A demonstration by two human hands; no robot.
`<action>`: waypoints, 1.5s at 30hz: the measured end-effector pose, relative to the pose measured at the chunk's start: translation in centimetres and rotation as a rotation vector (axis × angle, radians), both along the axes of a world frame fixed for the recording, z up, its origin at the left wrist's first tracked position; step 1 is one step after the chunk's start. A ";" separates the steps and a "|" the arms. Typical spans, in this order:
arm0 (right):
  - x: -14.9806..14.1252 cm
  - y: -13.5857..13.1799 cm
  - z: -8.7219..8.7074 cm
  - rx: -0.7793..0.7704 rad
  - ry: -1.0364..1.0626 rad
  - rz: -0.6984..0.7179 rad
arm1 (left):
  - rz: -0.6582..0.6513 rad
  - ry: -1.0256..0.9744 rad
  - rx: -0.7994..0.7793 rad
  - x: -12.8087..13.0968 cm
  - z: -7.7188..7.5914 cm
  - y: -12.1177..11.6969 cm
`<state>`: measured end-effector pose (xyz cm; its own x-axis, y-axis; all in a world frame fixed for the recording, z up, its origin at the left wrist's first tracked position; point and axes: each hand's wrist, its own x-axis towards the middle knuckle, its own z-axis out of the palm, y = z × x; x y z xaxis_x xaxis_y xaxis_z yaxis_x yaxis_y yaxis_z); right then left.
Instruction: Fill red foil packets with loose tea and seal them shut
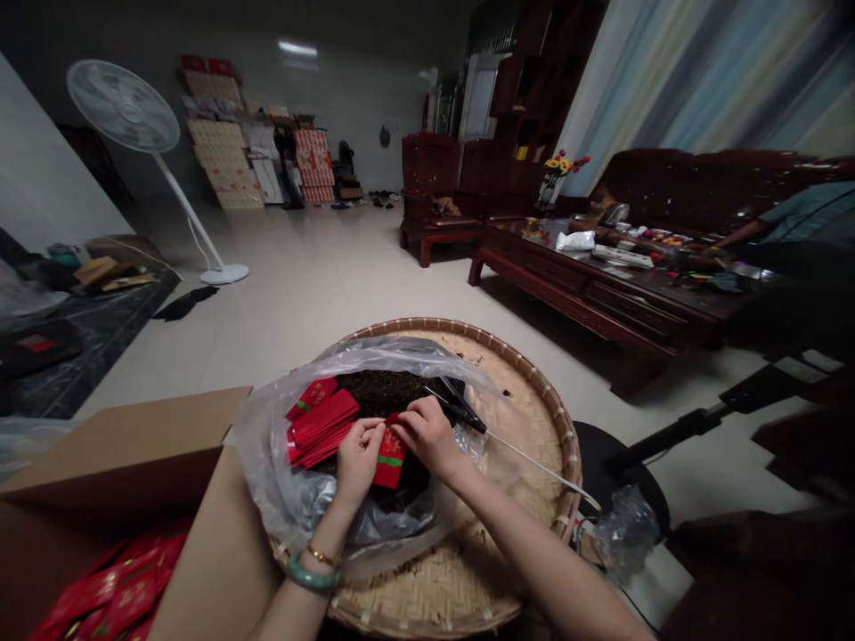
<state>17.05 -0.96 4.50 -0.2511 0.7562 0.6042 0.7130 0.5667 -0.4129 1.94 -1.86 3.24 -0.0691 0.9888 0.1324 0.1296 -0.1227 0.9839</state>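
Note:
A small red packet (pixel 388 472) with a green band is held upright by its top edge. My left hand (pixel 359 454) pinches that edge from the left, fingers closed. From the right, my right hand (pixel 427 434) closes on the same edge, partly covering it. Under them lies an open clear plastic bag (pixel 267 436) of dark, dry loose leaves (pixel 387 388), which look like tea. A stack of flat red packets (pixel 327 429) rests on the leaves beside my left hand. Just beyond my right hand lies a black clamp-like tool (pixel 462 411) with a white cord.
The bag sits on a round woven bamboo tray (pixel 534 401). At lower left, an open cardboard box (pixel 220 543) contains many red packets (pixel 120 588). A standing fan (pixel 223 271), wooden coffee table (pixel 548 276) and black stand (pixel 674 441) surround the spot. Another person's arm (pixel 741 233) reaches over the table.

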 end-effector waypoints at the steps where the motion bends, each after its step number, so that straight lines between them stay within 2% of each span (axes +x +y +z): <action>1: 0.2 0.0 0.1 -0.033 -0.004 0.017 | -0.030 0.019 0.002 -0.1 -0.1 0.0; 5: 0.9 0.0 0.9 -0.148 0.078 0.086 | -0.127 -0.006 -0.059 -0.6 -0.4 0.4; 9: 1.3 0.0 1.8 -0.256 0.276 -0.022 | -0.155 -0.089 -0.171 -1.0 -0.5 0.9; 11: 1.3 0.1 1.8 -0.346 0.338 -0.006 | -0.148 -0.130 -0.224 -1.1 -0.4 1.0; 15: 1.0 0.1 1.3 -0.602 0.536 0.186 | -0.136 -0.251 -0.309 -1.1 -0.4 0.7; 19: 0.9 0.4 0.8 -0.799 0.699 0.376 | -0.176 -0.253 -0.343 -0.8 -0.2 0.4; 22: 1.3 0.9 0.3 -0.837 0.722 0.308 | -0.207 -0.270 -0.343 -0.7 0.1 0.4; 25: 1.7 1.5 -0.1 -0.812 0.807 0.200 | -0.149 -0.419 -0.343 -0.9 0.3 0.5; 27: 1.9 1.5 -0.1 -0.822 0.860 0.210 | -0.122 -0.531 -0.349 -1.1 0.3 0.7; 30: 1.7 0.9 0.6 -0.960 0.917 0.310 | -0.125 -0.601 -0.354 -1.2 0.3 0.7; 35: 1.4 -0.1 1.1 -1.271 0.984 0.507 | -0.124 -0.579 -0.362 -1.2 0.2 0.7; 38: 1.4 0.4 0.4 -1.344 1.024 0.482 | -0.118 -0.494 -0.311 -1.2 -0.3 1.0; 40: 1.5 0.8 -0.1 -1.355 1.056 0.458 | -0.068 -0.328 -0.206 -1.2 -0.6 1.1; 43: 1.4 1.0 -0.3 -1.349 1.107 0.486 | 0.084 0.125 0.125 -1.1 -0.5 0.7; 45: 1.1 0.9 -0.3 -1.357 1.115 0.509 | 0.072 0.473 0.375 -0.9 0.0 0.2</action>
